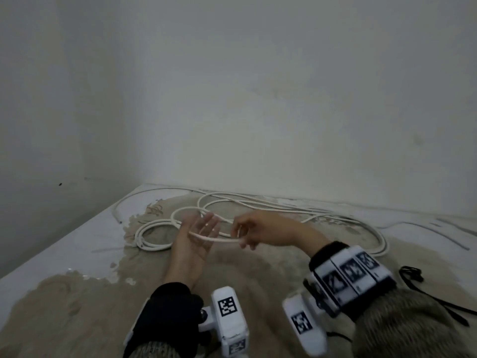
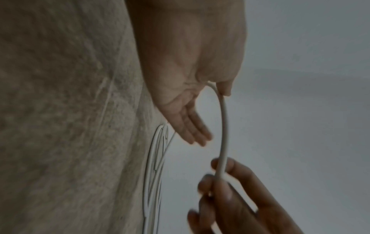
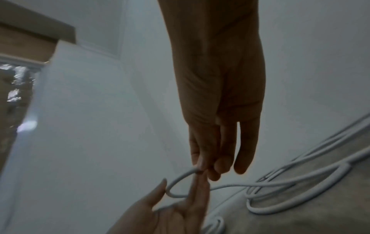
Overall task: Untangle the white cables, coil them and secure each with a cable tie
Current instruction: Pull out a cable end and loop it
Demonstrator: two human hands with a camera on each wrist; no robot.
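L hand [image 1: 197, 237] flat, palm up, fingers straight, round white cable [image 1: 219, 240] lying across it w/ thumb over. R hand [image 1: 260, 232] pinches same cable at fingertips. Rest of cable in loose loops on fuzzy beige carpet [image 1: 90, 301] nr far edge. Black cable ties [image 1: 423, 285] at right edge.

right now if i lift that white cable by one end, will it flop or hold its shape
Probably springy: between the left hand and right hand the white cable holds a smooth arc. Likely light, pinched by fingertips. Loops on the blanket may drag along.
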